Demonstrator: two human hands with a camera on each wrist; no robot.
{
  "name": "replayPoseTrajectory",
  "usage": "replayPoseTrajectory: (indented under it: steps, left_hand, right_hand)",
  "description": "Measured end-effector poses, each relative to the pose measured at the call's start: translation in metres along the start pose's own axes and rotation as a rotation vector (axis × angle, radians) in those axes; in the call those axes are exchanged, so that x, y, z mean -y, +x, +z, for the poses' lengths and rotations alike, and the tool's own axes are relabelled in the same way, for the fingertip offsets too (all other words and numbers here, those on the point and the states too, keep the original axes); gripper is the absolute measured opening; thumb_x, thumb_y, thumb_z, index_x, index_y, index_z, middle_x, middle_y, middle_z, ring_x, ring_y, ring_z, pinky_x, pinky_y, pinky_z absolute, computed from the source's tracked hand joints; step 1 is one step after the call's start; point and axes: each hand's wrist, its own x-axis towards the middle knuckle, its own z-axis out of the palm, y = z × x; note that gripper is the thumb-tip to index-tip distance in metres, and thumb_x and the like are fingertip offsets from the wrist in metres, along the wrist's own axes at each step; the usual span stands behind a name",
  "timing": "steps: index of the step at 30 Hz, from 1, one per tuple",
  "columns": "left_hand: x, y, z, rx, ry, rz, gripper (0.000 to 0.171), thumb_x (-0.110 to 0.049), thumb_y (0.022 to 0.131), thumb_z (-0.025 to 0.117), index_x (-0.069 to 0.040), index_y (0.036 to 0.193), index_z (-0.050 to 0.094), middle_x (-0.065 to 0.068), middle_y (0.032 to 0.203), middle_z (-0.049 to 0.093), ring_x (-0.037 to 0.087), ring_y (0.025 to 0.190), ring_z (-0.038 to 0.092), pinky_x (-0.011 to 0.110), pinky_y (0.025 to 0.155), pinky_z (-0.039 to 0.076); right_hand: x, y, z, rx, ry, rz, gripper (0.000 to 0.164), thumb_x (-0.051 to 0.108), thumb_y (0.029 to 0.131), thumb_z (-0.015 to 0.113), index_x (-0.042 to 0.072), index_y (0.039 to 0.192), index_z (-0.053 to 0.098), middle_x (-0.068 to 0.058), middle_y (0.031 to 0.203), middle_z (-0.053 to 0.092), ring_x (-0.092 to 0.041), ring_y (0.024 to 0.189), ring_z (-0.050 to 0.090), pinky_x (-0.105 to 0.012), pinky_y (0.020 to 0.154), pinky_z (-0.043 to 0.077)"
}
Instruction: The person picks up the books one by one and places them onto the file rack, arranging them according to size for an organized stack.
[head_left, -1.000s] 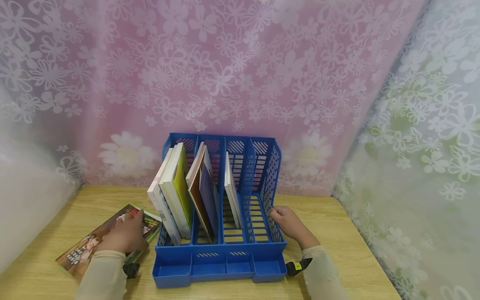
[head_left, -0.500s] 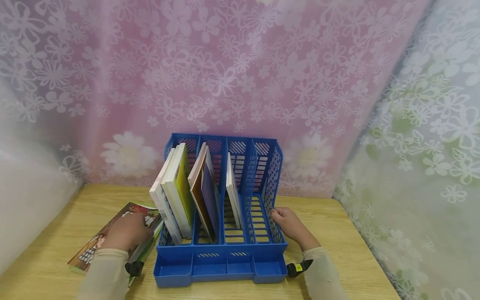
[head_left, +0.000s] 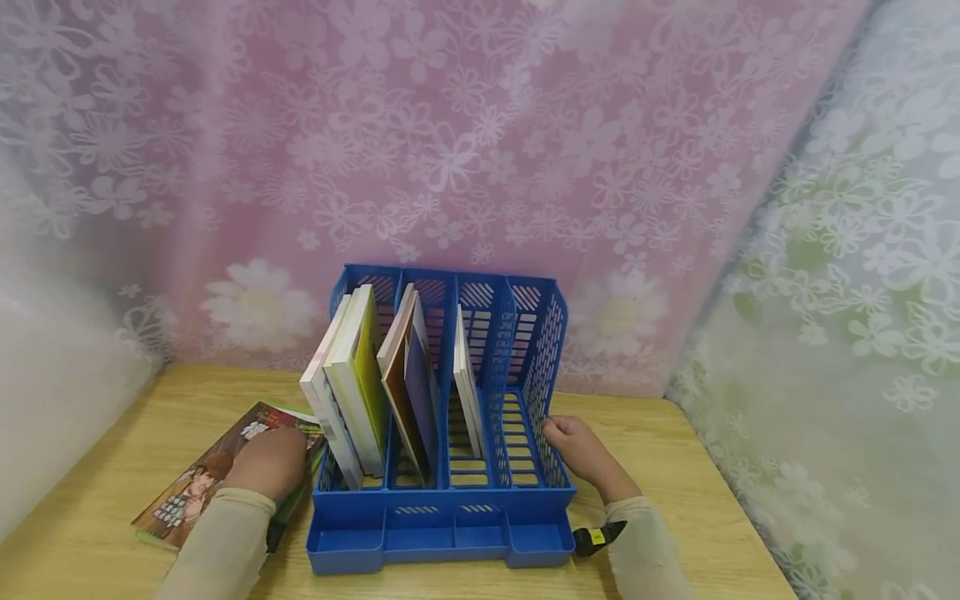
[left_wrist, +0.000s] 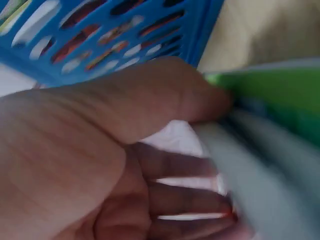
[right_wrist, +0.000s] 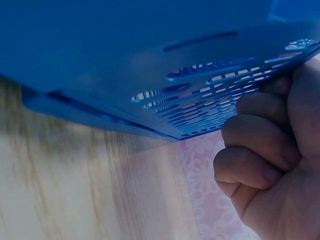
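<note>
A blue plastic file rack [head_left: 442, 496] stands on the table with books upright in its left three sections. My left hand [head_left: 273, 462] is over overlapping books with a brown illustrated cover [head_left: 191, 492] at the rack's left. In the left wrist view that hand [left_wrist: 125, 145] grips a green-edged book [left_wrist: 280, 92], thumb on one side and fingers on the other. The book's lower part is blurred. At the rack's right wall my right hand [head_left: 577, 446] holds the wall's edge with curled fingers [right_wrist: 255, 130]; the thumb is hidden in the right wrist view.
Thick books [head_left: 352, 375] lean in the leftmost section, thinner ones [head_left: 412, 383] in the second, slim ones [head_left: 467, 392] in the third. Low trays [head_left: 345, 542] run along the rack's front. A pink flowered curtain [head_left: 450, 167] hangs behind the wooden table [head_left: 675, 500].
My left hand has turned and shifted slightly right over the books, and the brown-covered book has slid a little right. The right hand has kept its place on the rack.
</note>
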Motion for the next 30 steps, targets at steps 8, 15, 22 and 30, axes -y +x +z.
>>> replayPoseTrajectory:
  steps: [8,15,22,30]
  left_hand:
    - [-0.007,0.009,0.014,-0.121,-0.034,-0.134,0.013,0.003,0.098,0.052,0.012,0.092,0.06,0.03,0.075,0.066,0.045,0.065,0.066,0.058,0.059,0.056]
    - [0.01,0.005,0.013,-0.141,-0.015,-0.042,0.02,-0.001,0.093,0.061,0.0,0.073,0.063,0.014,0.063,0.063,0.035,0.057,0.064,0.052,0.054,0.053]
    - [0.026,-0.001,0.004,0.041,-0.013,-0.013,0.026,-0.018,0.097,0.067,0.005,0.108,0.071,0.014,0.084,0.071,0.029,0.068,0.066,0.049,0.062,0.052]
    - [0.036,0.003,-0.013,0.094,-0.136,-0.091,0.056,-0.032,0.098,0.066,0.009,0.136,0.059,0.023,0.106,0.072,0.036,0.085,0.069,0.056,0.072,0.053]
  right_hand:
    - [0.0,0.001,0.0,-0.001,0.009,-0.01,0.044,0.02,0.11,0.043,0.011,0.067,0.041,0.003,0.059,0.031,-0.014,0.052,0.026,-0.028,0.053,0.029]
    - [0.0,-0.002,0.001,0.0,0.014,0.006,0.044,0.019,0.109,0.043,0.011,0.066,0.042,0.003,0.06,0.032,-0.015,0.052,0.027,-0.028,0.052,0.029]
    - [0.0,-0.002,0.003,0.003,0.004,0.027,0.043,0.018,0.109,0.043,0.011,0.066,0.042,0.003,0.059,0.032,-0.014,0.051,0.026,-0.027,0.052,0.028]
    - [-0.001,0.001,0.002,-0.001,0.003,0.011,0.043,0.019,0.109,0.043,0.011,0.067,0.041,0.003,0.06,0.032,-0.014,0.051,0.026,-0.028,0.052,0.028]
